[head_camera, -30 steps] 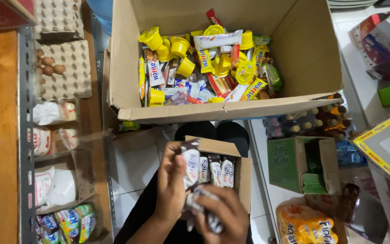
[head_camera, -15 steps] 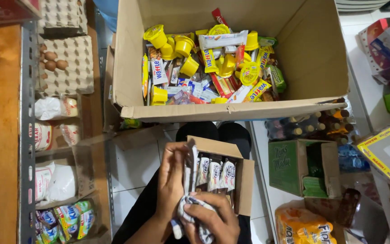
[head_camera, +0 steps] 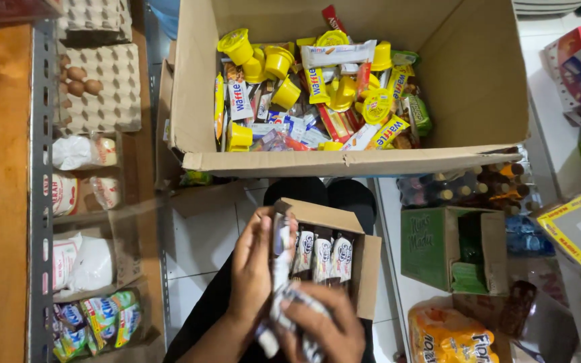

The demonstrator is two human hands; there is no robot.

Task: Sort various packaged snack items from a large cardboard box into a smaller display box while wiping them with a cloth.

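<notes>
I take the small cardboard box (head_camera: 361,265) on my lap as my landmark. Nearest to me, just below its front edge, my right hand (head_camera: 324,326) is curled tight around a bunch of white snack wrappers (head_camera: 284,302), fingers closed over their lower ends. My left hand (head_camera: 253,265) sits at the box's left wall, flat and half-closed, its fingers pressing against the upper part of the same wrappers where they stand up into the box. Inside the small box, just right of my left hand, more white packets (head_camera: 321,252) stand upright in a row.

Left of the small box, a shelf holds bagged goods (head_camera: 79,252) and, farther up, an egg tray (head_camera: 99,84) with a few brown eggs. Right of it stands a green carton (head_camera: 448,245). Beyond the small box, a large open cardboard box (head_camera: 351,161) holds yellow cups (head_camera: 237,47) and mixed snack bars.
</notes>
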